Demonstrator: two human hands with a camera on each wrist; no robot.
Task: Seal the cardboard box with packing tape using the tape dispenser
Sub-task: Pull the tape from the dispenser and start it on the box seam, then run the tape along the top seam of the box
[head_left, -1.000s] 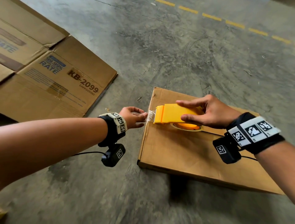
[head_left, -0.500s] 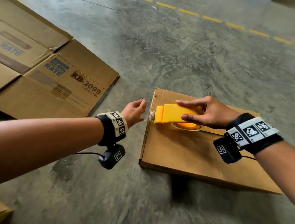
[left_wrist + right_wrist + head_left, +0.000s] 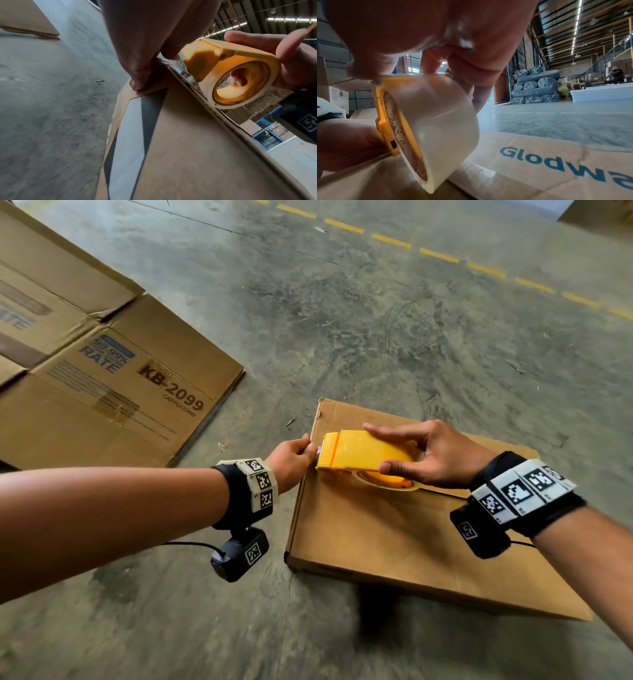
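Half a second back the left hand (image 3: 291, 458) hung clear of the box with its fingers spread; now it has closed in on the near-left top edge of the flat brown cardboard box (image 3: 394, 542), fingertips pressed down over that edge right at the nose of the yellow plastic tape dispenser (image 3: 359, 455). From the left wrist view the fingers (image 3: 137, 75) bend over the cardboard edge, pressing what looks like the clear tape end (too glossy and small to be sure). The right hand (image 3: 435, 455) grips the dispenser from above, index finger lying along its top and thumb on its near side, as it did before. The dispenser sits on the box top near the left edge, its roll of clear packing tape (image 3: 436, 128) touching the cardboard beside blue printed lettering. The box lies on a grey concrete floor (image 3: 376, 320), with flattened printed cartons (image 3: 113, 378) well apart to the left.
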